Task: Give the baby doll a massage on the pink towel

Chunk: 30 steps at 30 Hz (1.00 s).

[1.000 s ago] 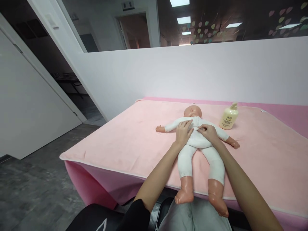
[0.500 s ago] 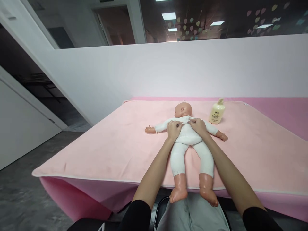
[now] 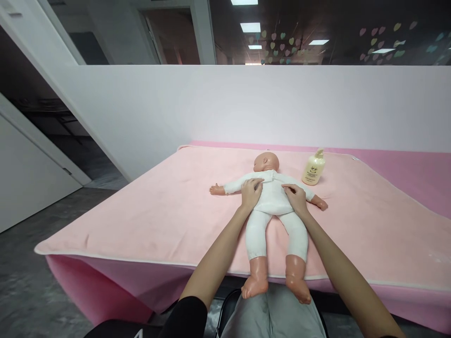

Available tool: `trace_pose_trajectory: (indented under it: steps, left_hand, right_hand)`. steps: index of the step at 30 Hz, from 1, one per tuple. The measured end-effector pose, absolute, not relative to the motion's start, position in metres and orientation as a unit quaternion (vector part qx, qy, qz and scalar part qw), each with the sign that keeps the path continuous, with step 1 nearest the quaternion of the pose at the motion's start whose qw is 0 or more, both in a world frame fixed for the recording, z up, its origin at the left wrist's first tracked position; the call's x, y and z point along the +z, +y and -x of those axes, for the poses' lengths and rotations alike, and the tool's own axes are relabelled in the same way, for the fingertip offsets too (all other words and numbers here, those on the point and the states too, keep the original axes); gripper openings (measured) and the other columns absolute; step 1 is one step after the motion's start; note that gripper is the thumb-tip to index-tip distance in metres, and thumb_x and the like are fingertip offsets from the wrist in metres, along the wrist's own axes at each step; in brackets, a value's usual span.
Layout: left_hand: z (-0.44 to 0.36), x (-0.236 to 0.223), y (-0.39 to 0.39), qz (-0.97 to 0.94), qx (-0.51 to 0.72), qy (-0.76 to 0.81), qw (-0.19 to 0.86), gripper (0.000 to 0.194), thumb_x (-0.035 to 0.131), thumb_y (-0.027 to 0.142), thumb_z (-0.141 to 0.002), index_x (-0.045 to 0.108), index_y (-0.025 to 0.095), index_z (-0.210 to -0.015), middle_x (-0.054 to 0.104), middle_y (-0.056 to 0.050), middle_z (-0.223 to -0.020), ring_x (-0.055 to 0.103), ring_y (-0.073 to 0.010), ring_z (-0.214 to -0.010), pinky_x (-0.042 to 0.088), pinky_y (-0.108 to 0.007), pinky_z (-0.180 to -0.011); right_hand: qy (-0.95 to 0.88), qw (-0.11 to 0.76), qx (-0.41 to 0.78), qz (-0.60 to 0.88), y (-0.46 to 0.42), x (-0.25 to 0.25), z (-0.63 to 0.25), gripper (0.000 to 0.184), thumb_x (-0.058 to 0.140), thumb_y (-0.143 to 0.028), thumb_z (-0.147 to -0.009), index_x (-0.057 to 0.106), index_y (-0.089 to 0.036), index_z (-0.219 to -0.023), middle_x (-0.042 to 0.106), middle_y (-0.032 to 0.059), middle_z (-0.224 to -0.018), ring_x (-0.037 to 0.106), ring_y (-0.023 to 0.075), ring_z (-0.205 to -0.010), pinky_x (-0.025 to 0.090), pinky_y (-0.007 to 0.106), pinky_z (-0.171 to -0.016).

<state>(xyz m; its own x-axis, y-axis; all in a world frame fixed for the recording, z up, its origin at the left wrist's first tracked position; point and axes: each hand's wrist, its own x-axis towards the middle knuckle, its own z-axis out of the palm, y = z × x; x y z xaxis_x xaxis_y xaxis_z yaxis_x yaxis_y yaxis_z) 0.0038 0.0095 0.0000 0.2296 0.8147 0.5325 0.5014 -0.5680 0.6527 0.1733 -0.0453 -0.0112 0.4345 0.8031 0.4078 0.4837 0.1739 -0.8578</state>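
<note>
1. Head view, the only one. Doll [image 3: 271, 204] just right of centre of the frame, on the pale pink mat [image 3: 151, 206]. Appears prone: head turned to frame left, arms spread, white suit [image 3: 275, 193] on trunk and limbs. Spread arms probably help it lie flat.
2. Legs run toward the bottom of the frame; feet project past the mat's near edge, above the grey trousers [image 3: 278, 319]. Likely effect: trunk sits within easy reach.
3. Left hand [image 3: 251, 193]: on the trunk's frame-left side, fingers bent over the suit. Reads as steadying that side. Cannot tell whether cloth is gripped.
4. Right hand [image 3: 296, 197]: at the trunk's frame-right side, thumb and fingertips drawn together against the suit. Pinch on cloth possible; cannot tell. Hands apart, one per side, perhaps for even support.
5. Container: pump bottle [image 3: 313, 170], right of centre, upright on the mat beyond the doll's frame-right arm, apart from it. Pump fitted, label toward the camera, print too small to read. Contents and fill level not determinable. Judged placement: reachable, out of both hands' way.
6. Mat lies over a pink cloth [image 3: 405, 180], visible at right; likely serves as padding.
</note>
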Motion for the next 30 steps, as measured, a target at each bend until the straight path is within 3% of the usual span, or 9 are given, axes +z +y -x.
trace_pose_trajectory:
  steps: [3,15,30]
  left_hand:
    - [-0.0041,0.0030,0.0088,-0.769,0.437,0.433,0.172,0.025,0.047,0.019,-0.080,0.066,0.022,-0.096,0.065,-0.001,-0.102,0.053,-0.0192,-0.099,0.037,-0.037,-0.091]
    - [-0.0022,0.0048,0.0069,-0.766,0.453,0.422,0.175,0.023,0.047,0.018,-0.079,0.065,0.021,-0.092,0.066,-0.001,-0.099,0.056,-0.0180,-0.097,0.040,-0.035,-0.090]
    - [-0.0020,-0.0004,0.0099,-0.756,0.471,0.414,0.186,0.027,0.046,0.016,-0.078,0.060,0.018,-0.101,0.064,-0.003,-0.106,0.053,-0.0179,-0.102,0.038,-0.035,-0.094]
  right_hand:
    - [-0.483,0.591,0.175,0.622,-0.0485,-0.0088,-0.1730,0.027,0.048,-0.031,-0.067,0.068,-0.016,-0.079,0.066,0.0066,-0.084,0.055,0.0179,-0.075,0.043,0.031,-0.073]
    - [-0.535,0.555,0.126,0.624,-0.0480,-0.0048,-0.1712,0.026,0.046,-0.028,-0.069,0.068,-0.018,-0.076,0.062,0.0054,-0.075,0.053,0.0175,-0.070,0.041,0.031,-0.068]
    - [-0.539,0.546,0.130,0.628,-0.0489,-0.0036,-0.1708,0.027,0.045,-0.026,-0.070,0.069,-0.016,-0.079,0.062,0.0054,-0.078,0.052,0.0171,-0.072,0.040,0.030,-0.071]
